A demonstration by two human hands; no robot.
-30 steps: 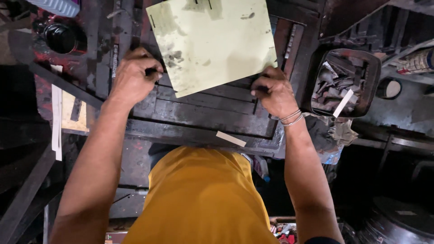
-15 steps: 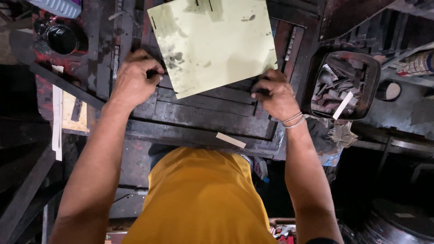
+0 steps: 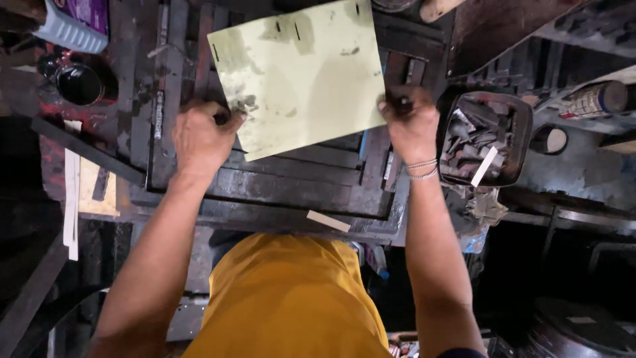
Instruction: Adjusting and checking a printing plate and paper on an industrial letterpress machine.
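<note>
Dark, ink-stained workbench (image 3: 570, 172) seen from above, carrying a black metal frame (image 3: 291, 179) of stacked bars. At the centre, a pale yellow-green sheet (image 3: 305, 73), smudged with grey marks, lies tilted on top of the frame. Left hand (image 3: 202, 136): placed at the sheet's lower left edge, fingers curled tightly around a small dark object that is mostly hidden; what the object is cannot be told. Right hand (image 3: 411, 122): placed at the sheet's right edge, fingers clenched around a short dark knob-like piece, with thin bangles (image 3: 422, 169) on the wrist. Both forearms reach forward from a yellow shirt (image 3: 291, 298) at the bottom of the view. A small pale strip (image 3: 328, 221) lies on the frame's near edge. Right of the frame, just beside the right hand, a dark tray (image 3: 523, 132) holds loose metal pieces and a white strip. At upper left stand a black round pot (image 3: 78, 83) and a pale grey ribbed container (image 3: 69, 33). Along the far left, pale paper strips (image 3: 71, 199) and a yellowish card (image 3: 86, 195) lie on a lower ledge.
</note>
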